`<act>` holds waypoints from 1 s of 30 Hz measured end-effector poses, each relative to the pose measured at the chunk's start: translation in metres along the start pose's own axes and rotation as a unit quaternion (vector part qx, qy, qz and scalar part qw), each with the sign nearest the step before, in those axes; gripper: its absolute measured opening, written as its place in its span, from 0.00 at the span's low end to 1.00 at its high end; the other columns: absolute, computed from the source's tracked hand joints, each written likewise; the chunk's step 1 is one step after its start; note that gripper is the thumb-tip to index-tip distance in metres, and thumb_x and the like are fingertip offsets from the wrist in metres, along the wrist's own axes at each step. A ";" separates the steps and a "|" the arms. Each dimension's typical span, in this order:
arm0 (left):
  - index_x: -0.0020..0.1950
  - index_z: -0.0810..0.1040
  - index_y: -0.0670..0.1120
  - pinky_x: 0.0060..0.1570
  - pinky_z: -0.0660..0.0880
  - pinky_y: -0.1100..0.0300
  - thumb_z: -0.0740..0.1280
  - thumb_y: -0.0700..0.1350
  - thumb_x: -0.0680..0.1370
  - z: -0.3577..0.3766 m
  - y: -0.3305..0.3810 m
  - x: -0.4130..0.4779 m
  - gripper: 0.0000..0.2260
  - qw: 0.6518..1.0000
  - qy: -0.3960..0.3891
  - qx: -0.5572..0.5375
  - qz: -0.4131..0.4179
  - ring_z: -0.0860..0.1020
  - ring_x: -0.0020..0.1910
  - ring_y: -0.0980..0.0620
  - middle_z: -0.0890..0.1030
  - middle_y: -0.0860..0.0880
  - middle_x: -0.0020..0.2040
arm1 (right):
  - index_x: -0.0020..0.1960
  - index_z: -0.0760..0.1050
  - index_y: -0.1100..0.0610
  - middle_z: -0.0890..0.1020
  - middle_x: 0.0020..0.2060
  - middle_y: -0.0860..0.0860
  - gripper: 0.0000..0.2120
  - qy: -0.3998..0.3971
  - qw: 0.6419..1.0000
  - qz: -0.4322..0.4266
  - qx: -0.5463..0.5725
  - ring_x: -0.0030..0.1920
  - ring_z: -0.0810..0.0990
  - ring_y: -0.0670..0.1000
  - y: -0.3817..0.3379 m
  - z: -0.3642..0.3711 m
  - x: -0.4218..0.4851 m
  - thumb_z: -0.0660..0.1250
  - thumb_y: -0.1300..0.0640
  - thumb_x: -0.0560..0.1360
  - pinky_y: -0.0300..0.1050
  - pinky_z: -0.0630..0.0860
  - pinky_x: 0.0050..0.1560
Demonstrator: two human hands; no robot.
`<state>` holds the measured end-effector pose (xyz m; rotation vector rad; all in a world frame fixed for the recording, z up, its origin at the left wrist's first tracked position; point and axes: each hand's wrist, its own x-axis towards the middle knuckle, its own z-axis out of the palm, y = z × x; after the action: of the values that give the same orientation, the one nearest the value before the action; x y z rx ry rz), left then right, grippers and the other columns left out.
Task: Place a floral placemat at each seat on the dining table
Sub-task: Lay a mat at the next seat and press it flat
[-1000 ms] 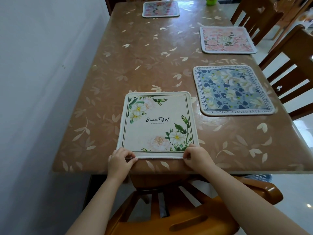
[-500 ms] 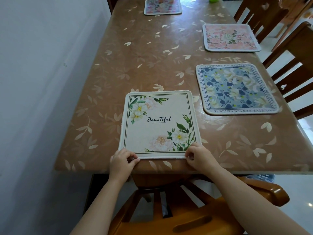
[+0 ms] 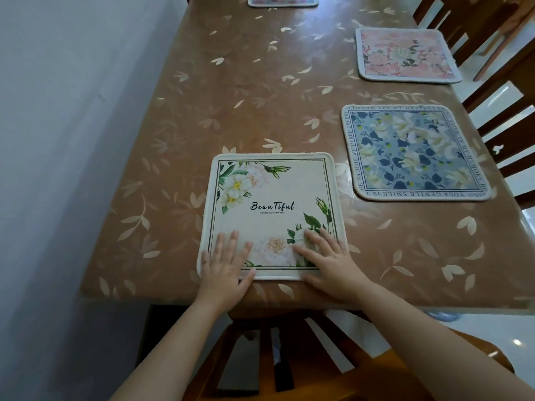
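Note:
A cream floral placemat (image 3: 273, 198) printed "Beautiful" lies flat at the near end of the dining table (image 3: 246, 91). My left hand (image 3: 227, 263) rests flat on its near left corner, fingers straight. My right hand (image 3: 327, 256) lies flat on its near right corner over the printed flowers. A blue floral placemat (image 3: 411, 153) sits at the near right seat. A pink floral placemat (image 3: 405, 55) lies further back on the right. At the far end, only the near edge of another placemat (image 3: 282, 0) shows.
A wooden chair (image 3: 289, 357) stands tucked under the near edge, right below my arms. More wooden chairs (image 3: 498, 111) line the right side. A pale wall (image 3: 58, 169) runs close along the table's left side.
Both hands let go of the cream placemat's near edge, which they pinched before, and now lie flat on top of it. The camera has moved closer.

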<state>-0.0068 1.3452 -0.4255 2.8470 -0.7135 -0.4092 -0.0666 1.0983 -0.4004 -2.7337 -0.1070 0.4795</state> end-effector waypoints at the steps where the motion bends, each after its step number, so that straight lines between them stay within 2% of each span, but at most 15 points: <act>1: 0.69 0.34 0.60 0.67 0.34 0.43 0.49 0.60 0.78 0.003 0.004 0.006 0.28 1.000 -0.003 0.019 -0.005 0.28 0.69 0.49 0.33 0.52 0.73 | 0.72 0.47 0.39 0.41 0.74 0.46 0.30 -0.018 0.999 -0.003 -0.027 0.73 0.34 0.54 -0.001 0.003 0.006 0.57 0.39 0.74 0.59 0.37 0.70; 3: 0.67 0.30 0.63 0.66 0.35 0.38 0.47 0.62 0.77 0.004 0.010 0.018 0.27 0.999 -0.002 0.038 -0.012 0.25 0.67 0.50 0.31 0.52 0.72 | 0.69 0.34 0.36 0.33 0.72 0.46 0.32 -0.018 0.998 0.001 -0.068 0.70 0.27 0.54 -0.003 0.011 0.016 0.50 0.34 0.74 0.62 0.33 0.68; 4: 0.66 0.29 0.64 0.65 0.36 0.35 0.46 0.63 0.76 0.003 0.010 0.025 0.27 0.999 0.000 0.044 -0.011 0.24 0.67 0.50 0.30 0.53 0.71 | 0.67 0.31 0.36 0.32 0.71 0.46 0.32 -0.006 0.996 -0.001 -0.084 0.69 0.27 0.55 -0.002 0.013 0.020 0.48 0.33 0.73 0.63 0.33 0.68; 7: 0.65 0.29 0.67 0.63 0.37 0.31 0.43 0.68 0.73 -0.006 0.004 0.052 0.27 0.998 0.004 0.054 -0.016 0.27 0.68 0.49 0.30 0.55 0.71 | 0.66 0.29 0.36 0.31 0.69 0.45 0.33 0.024 0.994 -0.011 -0.102 0.70 0.29 0.54 0.007 0.008 0.042 0.46 0.30 0.71 0.63 0.33 0.67; 10: 0.65 0.31 0.68 0.63 0.36 0.32 0.40 0.68 0.71 -0.016 0.001 0.085 0.26 0.998 0.014 0.050 -0.029 0.29 0.70 0.49 0.31 0.55 0.72 | 0.65 0.28 0.35 0.29 0.69 0.43 0.32 0.034 0.994 -0.007 -0.103 0.70 0.27 0.52 0.018 -0.007 0.077 0.42 0.28 0.69 0.62 0.32 0.67; 14: 0.66 0.35 0.66 0.64 0.35 0.34 0.42 0.67 0.72 -0.021 -0.004 0.124 0.26 0.998 0.036 0.039 -0.040 0.30 0.71 0.49 0.35 0.55 0.73 | 0.68 0.32 0.36 0.33 0.71 0.43 0.34 0.062 0.994 0.010 -0.091 0.71 0.30 0.51 0.031 -0.021 0.126 0.39 0.27 0.67 0.63 0.33 0.67; 20: 0.67 0.37 0.65 0.65 0.38 0.35 0.42 0.65 0.73 -0.032 -0.013 0.178 0.25 0.997 0.060 0.022 -0.037 0.33 0.71 0.51 0.36 0.56 0.73 | 0.69 0.37 0.36 0.37 0.72 0.44 0.34 0.089 0.991 0.001 -0.096 0.72 0.33 0.51 0.043 -0.042 0.176 0.42 0.27 0.68 0.64 0.33 0.67; 25: 0.70 0.41 0.64 0.66 0.41 0.35 0.43 0.64 0.75 -0.042 -0.018 0.211 0.24 0.997 0.070 0.029 -0.028 0.39 0.73 0.51 0.44 0.53 0.76 | 0.70 0.42 0.36 0.43 0.75 0.44 0.32 0.094 0.992 -0.016 -0.086 0.73 0.37 0.49 0.052 -0.060 0.203 0.46 0.28 0.69 0.64 0.34 0.67; 30: 0.73 0.49 0.57 0.68 0.44 0.39 0.47 0.59 0.77 -0.041 -0.020 0.220 0.25 0.992 0.108 0.007 -0.072 0.43 0.74 0.51 0.48 0.51 0.76 | 0.72 0.44 0.42 0.47 0.75 0.44 0.33 0.144 0.986 0.059 -0.064 0.73 0.39 0.51 0.053 -0.058 0.208 0.43 0.31 0.71 0.65 0.36 0.68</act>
<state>0.2010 1.2599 -0.4400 2.9049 -0.4747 -0.1134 0.1494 1.0575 -0.4343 -2.9143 0.1037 0.1066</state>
